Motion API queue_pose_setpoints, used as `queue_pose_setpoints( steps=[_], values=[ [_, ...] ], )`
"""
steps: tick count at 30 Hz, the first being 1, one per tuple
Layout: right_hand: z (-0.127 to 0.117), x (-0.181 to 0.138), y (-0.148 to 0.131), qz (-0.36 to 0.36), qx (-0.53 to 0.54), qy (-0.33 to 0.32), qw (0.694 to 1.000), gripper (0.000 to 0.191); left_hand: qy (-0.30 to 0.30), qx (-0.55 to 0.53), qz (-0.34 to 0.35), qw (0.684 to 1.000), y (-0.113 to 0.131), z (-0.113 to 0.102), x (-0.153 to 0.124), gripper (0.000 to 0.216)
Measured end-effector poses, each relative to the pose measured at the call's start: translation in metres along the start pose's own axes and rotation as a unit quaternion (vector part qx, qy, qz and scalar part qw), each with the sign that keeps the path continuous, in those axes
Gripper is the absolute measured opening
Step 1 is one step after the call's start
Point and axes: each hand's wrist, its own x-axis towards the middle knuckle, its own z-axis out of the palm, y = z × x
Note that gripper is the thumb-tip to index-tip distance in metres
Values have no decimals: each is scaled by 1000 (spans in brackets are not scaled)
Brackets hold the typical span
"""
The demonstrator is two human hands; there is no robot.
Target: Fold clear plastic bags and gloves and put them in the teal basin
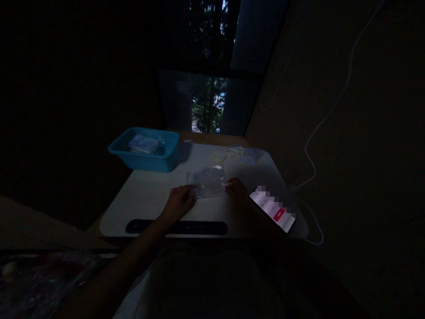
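The scene is very dark. A clear plastic bag [209, 181] lies flat on a small white table [149, 195]. My left hand [181, 200] rests on the bag's left edge with its fingers curled on the plastic. My right hand [237, 191] pinches the bag's right edge. What is inside the bag cannot be made out.
A blue plastic tub [146, 153] with clear packets in it stands at the table's far left. More clear bags [244, 155] lie at the far right. A lit phone [274, 210] lies at the right edge, with a white cable [312, 168] beside it. A black strip [175, 227] runs along the near edge.
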Motion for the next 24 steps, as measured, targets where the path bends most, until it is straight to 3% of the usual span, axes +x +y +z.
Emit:
queue_pose_setpoints(
  steps=[6,10,16,21,24],
  values=[
    [-2,0,-1,-4,-15,-3,1000,19,24,62,-6,998,-1,1,0,26],
    [-3,1,-2,-9,-52,-10,999,13,12,81,-4,997,4,-1,-1,28],
    [-3,1,-17,38,-118,-24,992,13,-21,119,10,993,11,-5,-3,32],
    [-2,-3,-25,44,-144,-32,988,13,10,161,44,986,15,-6,-6,31],
    [-1,-3,-26,50,-152,-24,987,12,-30,178,115,977,20,-6,-8,35]
  ],
)
